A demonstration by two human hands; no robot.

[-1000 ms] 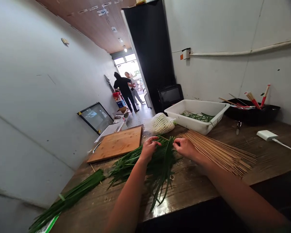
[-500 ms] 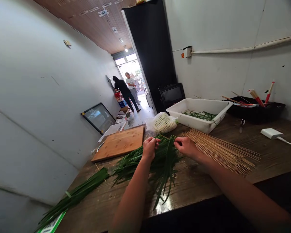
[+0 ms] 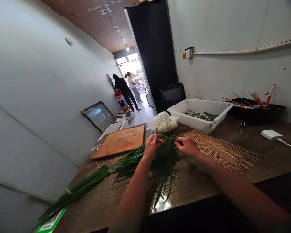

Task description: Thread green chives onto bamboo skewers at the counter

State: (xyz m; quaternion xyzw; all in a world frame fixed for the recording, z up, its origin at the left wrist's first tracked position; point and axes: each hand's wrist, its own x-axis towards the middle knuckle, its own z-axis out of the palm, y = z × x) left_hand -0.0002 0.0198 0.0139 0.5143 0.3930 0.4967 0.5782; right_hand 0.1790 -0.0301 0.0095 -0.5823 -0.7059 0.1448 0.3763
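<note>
My right hand (image 3: 186,146) pinches the end of a thin bamboo skewer (image 3: 166,137) whose tip points left toward my other hand. Several long green chives (image 3: 169,161) hang from that skewer, close by my right fingertips. Between the thumb and fingers of my left hand (image 3: 151,147) is a chive, its stem end (image 3: 156,131) poking up above the thumb. Beneath both hands spreads a loose pile of chives (image 3: 133,159). To the left lies a skewered row of chives (image 3: 87,184), with the skewer ends showing at its edges.
A bundle of bamboo skewers (image 3: 223,150) lies right of my hands. Beyond are a wooden board (image 3: 122,141), a net-wrapped bundle (image 3: 163,122), a white tub (image 3: 192,121) with chives, and a black tray (image 3: 259,113). A white charger (image 3: 271,134) sits right. Two people stand near the doorway.
A chive stem now sticks up from my left hand, whose fingers have shifted slightly. My right hand has barely moved. In the background, the person in white has turned sideways.
</note>
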